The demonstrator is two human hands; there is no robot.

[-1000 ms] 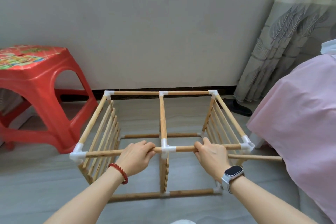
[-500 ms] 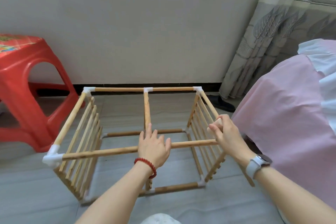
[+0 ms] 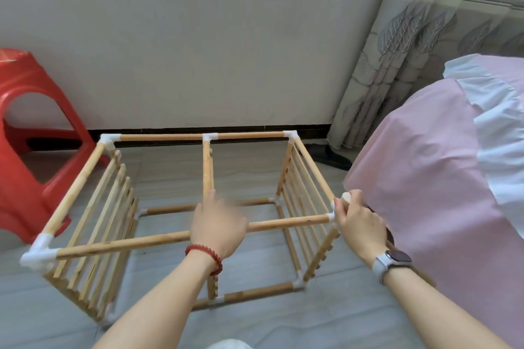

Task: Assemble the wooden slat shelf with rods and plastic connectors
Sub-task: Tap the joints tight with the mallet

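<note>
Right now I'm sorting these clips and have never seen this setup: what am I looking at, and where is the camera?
The camera sits on a person's head, looking forward and down at their own two bare hands; there is no machine. On the floor stands a half-built wooden shelf frame of rods, slat panels and white plastic connectors. The left hand rests over the middle of the near top rod. The right hand grips the frame's near right corner. A red stool stands left, a pink-covered bed right.

Wooden slat shelf frame (image 3: 181,207) — white connectors (image 3: 39,252) at corners — stands on floor
</note>
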